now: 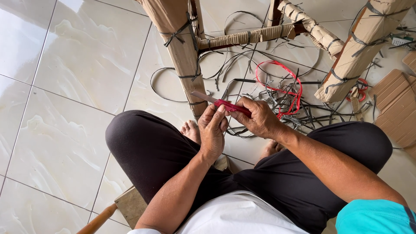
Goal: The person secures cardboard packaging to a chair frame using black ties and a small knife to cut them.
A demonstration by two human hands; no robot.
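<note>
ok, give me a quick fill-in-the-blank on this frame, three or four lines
1. Both hands hold a red ____ with its blade out.
2. The legs in front are wrapped in brown ____.
3. Cut black straps lie on the tiled ____.
4. The right hand grips the handle; the ____ hand's fingers touch it near the blade.

Missing words: knife; paper; floor; left

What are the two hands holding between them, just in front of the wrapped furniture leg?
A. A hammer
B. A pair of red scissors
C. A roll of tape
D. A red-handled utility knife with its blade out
D: the left hand and right hand both grip a red-handled utility knife, whose bare blade points toward the paper-wrapped leg.
</note>
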